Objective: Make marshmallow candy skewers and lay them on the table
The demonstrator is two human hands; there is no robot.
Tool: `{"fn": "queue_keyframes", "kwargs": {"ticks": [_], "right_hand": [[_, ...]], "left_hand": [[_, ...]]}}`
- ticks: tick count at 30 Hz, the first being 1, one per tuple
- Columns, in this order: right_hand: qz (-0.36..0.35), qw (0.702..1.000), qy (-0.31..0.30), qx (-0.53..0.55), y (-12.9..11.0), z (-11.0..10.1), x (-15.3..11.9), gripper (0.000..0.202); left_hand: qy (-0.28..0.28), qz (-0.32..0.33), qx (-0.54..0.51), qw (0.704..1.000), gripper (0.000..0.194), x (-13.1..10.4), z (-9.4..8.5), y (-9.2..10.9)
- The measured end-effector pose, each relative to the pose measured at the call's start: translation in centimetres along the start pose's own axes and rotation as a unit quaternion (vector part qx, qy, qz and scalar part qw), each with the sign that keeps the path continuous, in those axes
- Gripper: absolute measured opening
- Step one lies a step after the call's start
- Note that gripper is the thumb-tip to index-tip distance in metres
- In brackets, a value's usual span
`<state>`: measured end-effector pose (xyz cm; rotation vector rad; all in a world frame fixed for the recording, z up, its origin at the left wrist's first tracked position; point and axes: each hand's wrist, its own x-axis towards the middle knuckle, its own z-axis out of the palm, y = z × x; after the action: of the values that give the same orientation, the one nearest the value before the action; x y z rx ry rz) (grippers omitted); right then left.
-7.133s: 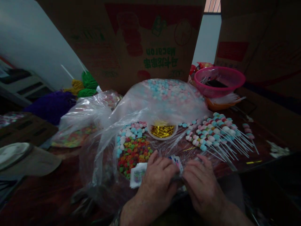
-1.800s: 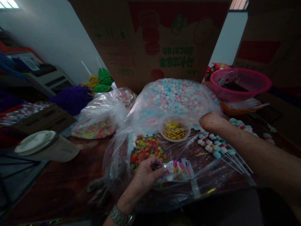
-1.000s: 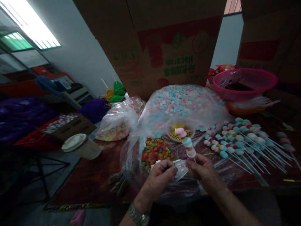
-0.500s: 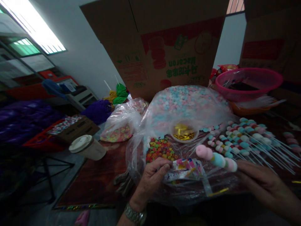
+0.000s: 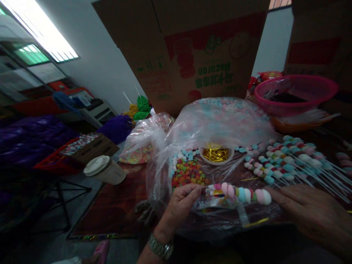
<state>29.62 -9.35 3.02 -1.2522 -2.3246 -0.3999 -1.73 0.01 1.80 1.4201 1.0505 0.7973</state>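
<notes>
My left hand [image 5: 183, 200], with a watch at the wrist, pinches the edge of a small printed plastic bag [image 5: 202, 203]. From the right, my right hand [image 5: 305, 205] holds a marshmallow skewer [image 5: 244, 195] at its near end; the stick is hidden by the fingers. Pink, blue and white marshmallows with small coloured rings between them make up the skewer. Its far tip lies over the printed bag, and I cannot tell whether it is inside. Beyond my left hand are orange, green and red ring candies [image 5: 189, 172] on clear plastic.
A round tub of gold twist ties [image 5: 216, 154] stands behind my hands. Finished skewers [image 5: 291, 157] lie in a pile at right, below a pink basin [image 5: 295, 95]. A big bag of marshmallows [image 5: 220, 119] leans before a cardboard box [image 5: 209, 55]. A lidded cup [image 5: 106, 169] stands left.
My right hand has brought the skewer left and down, so its tip now overlaps the printed bag. My left hand stays nearly in place.
</notes>
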Motion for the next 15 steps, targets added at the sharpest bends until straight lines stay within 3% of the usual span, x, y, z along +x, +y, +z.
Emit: {"fn": "queue_keyframes", "kwargs": {"ticks": [7, 15], "right_hand": [[-0.010, 0.999, -0.033, 0.020, 0.6, -1.9, 1.4, 0.055], [0.000, 0.997, -0.076, 0.025, 0.8, -1.5, 0.6, 0.050]], "left_hand": [[-0.057, 0.010, 0.049, 0.997, 0.032, 0.4, 1.2, -0.1], [0.001, 0.079, 0.125, 0.989, 0.030, 0.1, 1.5, 0.7]]}}
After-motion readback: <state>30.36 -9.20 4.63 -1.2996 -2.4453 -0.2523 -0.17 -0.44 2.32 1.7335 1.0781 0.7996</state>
